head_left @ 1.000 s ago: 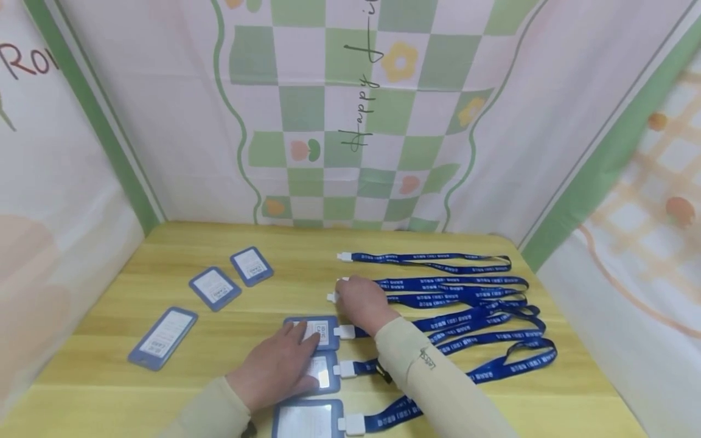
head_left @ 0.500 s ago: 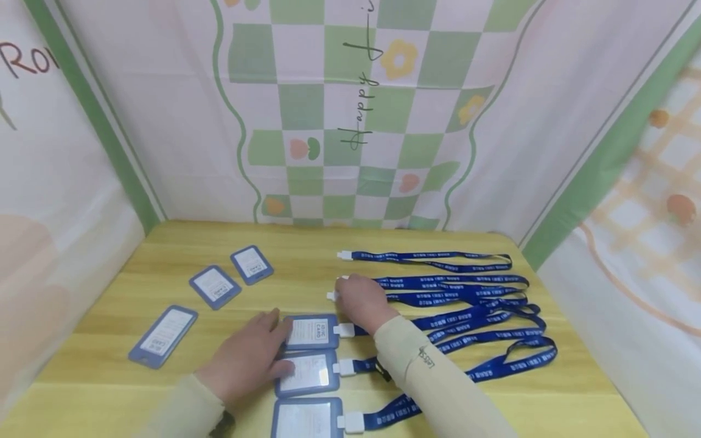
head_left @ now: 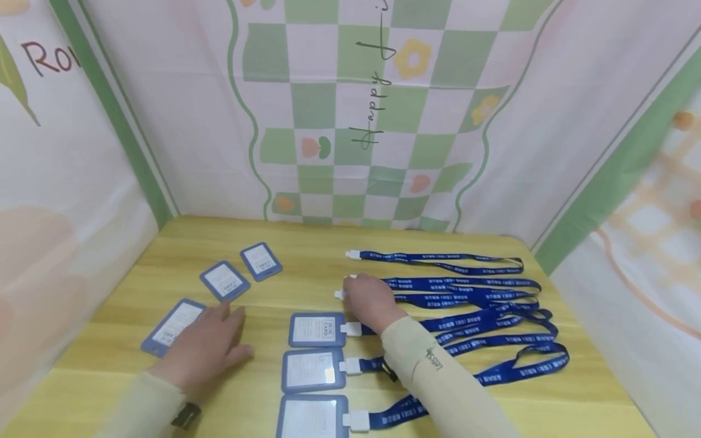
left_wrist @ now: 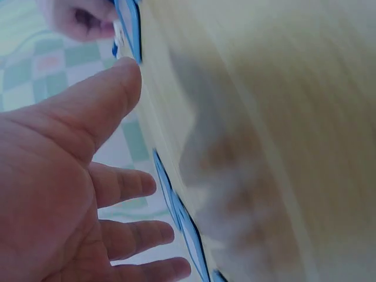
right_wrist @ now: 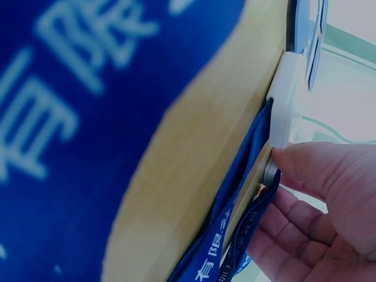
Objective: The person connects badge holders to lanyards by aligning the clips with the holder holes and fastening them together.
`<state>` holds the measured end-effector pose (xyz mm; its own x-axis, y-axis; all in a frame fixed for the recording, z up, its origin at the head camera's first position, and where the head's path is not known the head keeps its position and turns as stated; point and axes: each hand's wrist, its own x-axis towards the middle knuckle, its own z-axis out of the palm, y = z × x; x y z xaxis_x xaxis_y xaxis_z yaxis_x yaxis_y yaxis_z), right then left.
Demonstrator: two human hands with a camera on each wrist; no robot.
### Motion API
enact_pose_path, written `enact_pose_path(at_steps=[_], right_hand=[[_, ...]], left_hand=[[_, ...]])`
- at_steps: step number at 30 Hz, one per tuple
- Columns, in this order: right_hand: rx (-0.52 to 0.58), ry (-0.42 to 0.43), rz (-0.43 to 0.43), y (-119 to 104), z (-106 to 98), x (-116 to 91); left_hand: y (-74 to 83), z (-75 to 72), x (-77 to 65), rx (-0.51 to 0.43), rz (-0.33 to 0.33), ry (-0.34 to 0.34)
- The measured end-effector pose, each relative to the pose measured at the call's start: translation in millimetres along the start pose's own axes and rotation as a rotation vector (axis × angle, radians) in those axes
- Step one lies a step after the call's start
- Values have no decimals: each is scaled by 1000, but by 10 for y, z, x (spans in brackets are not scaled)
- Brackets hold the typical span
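Observation:
My left hand is over the table at the left, fingers spread and holding nothing. It overlaps the lower part of the leftmost blue card holder. In the left wrist view its palm and straight fingers show, with card holders beyond the fingertips. My right hand pinches a blue lanyard by its clip end; the right wrist view shows the lanyard between thumb and fingers. A white clip sticks out left of that hand. Beside it lies a card holder joined to a lanyard's white buckle.
Two loose card holders lie at the back left. Nearer the front, two more holders have lanyards attached. A separate lanyard lies at the back right. Printed curtains surround the wooden table.
My left hand has left the attached card holders and moved left to the leftmost loose one. The right hand has kept its place at the lanyard. The head view has shifted slightly.

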<state>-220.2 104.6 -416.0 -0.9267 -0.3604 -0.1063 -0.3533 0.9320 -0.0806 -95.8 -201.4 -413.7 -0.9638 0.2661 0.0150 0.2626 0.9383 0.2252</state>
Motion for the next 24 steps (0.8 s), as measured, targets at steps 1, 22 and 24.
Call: enact_pose_path(at_steps=[1,22,24], right_hand=[[1,0,0,-1,-2,0],[-29,8,7,-25,-13,-12],[-28,6,7,-27,-19,-11]], left_hand=[[-33,-7,-14,11,-17,-2],[-254,33,-130,53,-175,-50],[-242,37,-124,61,-165,-51]])
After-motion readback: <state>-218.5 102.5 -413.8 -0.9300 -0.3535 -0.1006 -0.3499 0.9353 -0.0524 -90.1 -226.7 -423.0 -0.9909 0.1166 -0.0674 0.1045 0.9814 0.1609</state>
